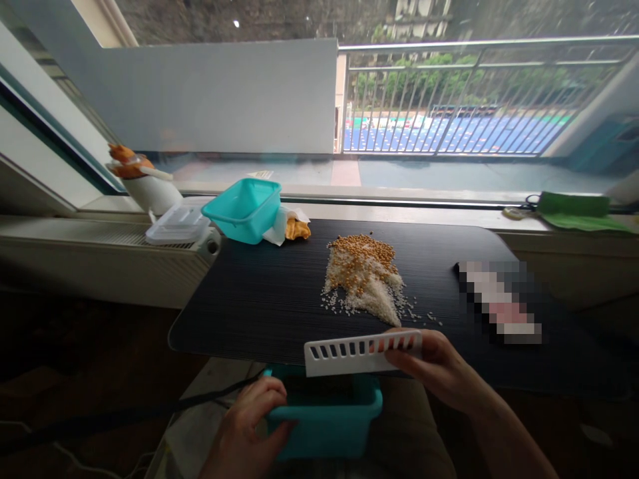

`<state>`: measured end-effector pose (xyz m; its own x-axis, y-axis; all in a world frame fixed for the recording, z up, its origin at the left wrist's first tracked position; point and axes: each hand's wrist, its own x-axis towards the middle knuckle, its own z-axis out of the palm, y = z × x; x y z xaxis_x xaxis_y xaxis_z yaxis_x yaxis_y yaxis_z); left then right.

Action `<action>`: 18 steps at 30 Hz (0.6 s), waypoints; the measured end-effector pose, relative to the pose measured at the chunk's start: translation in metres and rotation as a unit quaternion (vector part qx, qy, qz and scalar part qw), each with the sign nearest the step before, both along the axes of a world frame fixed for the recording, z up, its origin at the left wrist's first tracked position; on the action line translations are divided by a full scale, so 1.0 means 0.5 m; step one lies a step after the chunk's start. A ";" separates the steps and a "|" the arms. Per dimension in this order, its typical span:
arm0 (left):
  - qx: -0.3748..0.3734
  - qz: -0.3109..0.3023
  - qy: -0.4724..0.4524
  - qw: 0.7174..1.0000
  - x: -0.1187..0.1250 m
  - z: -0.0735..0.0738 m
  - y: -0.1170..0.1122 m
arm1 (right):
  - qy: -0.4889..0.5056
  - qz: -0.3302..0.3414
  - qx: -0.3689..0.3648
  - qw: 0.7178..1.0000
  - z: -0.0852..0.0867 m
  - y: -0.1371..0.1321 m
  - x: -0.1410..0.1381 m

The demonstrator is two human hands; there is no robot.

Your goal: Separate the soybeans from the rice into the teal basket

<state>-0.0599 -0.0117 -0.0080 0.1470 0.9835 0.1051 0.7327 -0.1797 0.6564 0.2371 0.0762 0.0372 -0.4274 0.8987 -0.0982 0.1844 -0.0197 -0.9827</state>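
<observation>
My left hand [257, 416] grips the left rim of a teal plastic box [324, 429], which is below the table's front edge, over my lap. The inside of that box is dark. In my right hand [439, 362] is a white plastic strip with a row of slanted slots [339, 358], held by its right end above the box. Beyond the strip, a mixed pile of white rice grains [377, 298] and yellow soybeans [367, 249] lies on the black table [259, 313]. Some rice grains are scattered to the pile's right.
A second teal box [244, 213] stands at the table's back left, beside a clear lid [180, 221] and crumpled tissue with an orange piece [298, 229]. A blurred-out flat object [499, 303] lies at right. Green cloth [574, 209] rests on the sill.
</observation>
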 end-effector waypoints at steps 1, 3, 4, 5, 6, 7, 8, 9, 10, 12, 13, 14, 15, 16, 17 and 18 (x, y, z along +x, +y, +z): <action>0.000 -0.003 0.002 1.000 0.004 0.001 0.001 | 0.002 -0.028 0.011 1.000 0.000 -0.002 0.010; -0.004 -0.007 0.007 1.000 0.014 0.002 0.003 | 0.018 -0.129 0.046 0.990 -0.003 0.001 0.027; -0.009 -0.009 0.009 1.000 0.019 0.002 0.004 | 0.028 -0.192 0.064 0.979 -0.005 0.006 0.034; -0.016 -0.011 0.009 1.000 0.023 0.001 0.005 | 0.035 -0.253 0.078 0.964 -0.008 0.012 0.040; -0.025 -0.013 0.009 1.000 0.028 0.000 0.006 | 0.037 -0.302 0.088 0.948 -0.010 0.021 0.045; -0.032 -0.016 0.009 0.999 0.032 -0.001 0.007 | 0.035 -0.332 0.093 0.938 -0.012 0.029 0.050; -0.038 -0.018 0.008 0.999 0.035 -0.002 0.009 | 0.031 -0.345 0.093 0.933 -0.013 0.038 0.053; -0.043 -0.022 0.008 0.999 0.037 -0.003 0.009 | 0.026 -0.348 0.093 0.933 -0.014 0.047 0.056; -0.045 -0.026 0.007 0.999 0.039 -0.004 0.010 | 0.023 -0.343 0.093 0.935 -0.014 0.054 0.058; -0.042 -0.033 0.006 0.999 0.040 -0.003 0.010 | 0.020 -0.322 0.098 0.941 -0.014 0.065 0.057; -0.038 -0.035 0.005 0.999 0.040 -0.002 0.010 | 0.017 -0.313 0.102 0.944 -0.014 0.069 0.054; -0.034 -0.036 0.004 0.999 0.040 -0.001 0.009 | 0.015 -0.306 0.105 0.946 -0.014 0.072 0.051; -0.031 -0.036 0.004 0.999 0.039 0.001 0.008 | 0.013 -0.299 0.106 0.948 -0.014 0.074 0.048; -0.028 -0.035 0.005 0.999 0.038 0.002 0.008 | 0.014 -0.292 0.106 0.950 -0.014 0.075 0.046; -0.027 -0.035 0.005 0.999 0.037 0.003 0.007 | 0.017 -0.287 0.105 0.952 -0.013 0.075 0.044; -0.026 -0.033 0.006 0.999 0.037 0.004 0.006 | 0.022 -0.283 0.104 0.953 -0.012 0.074 0.043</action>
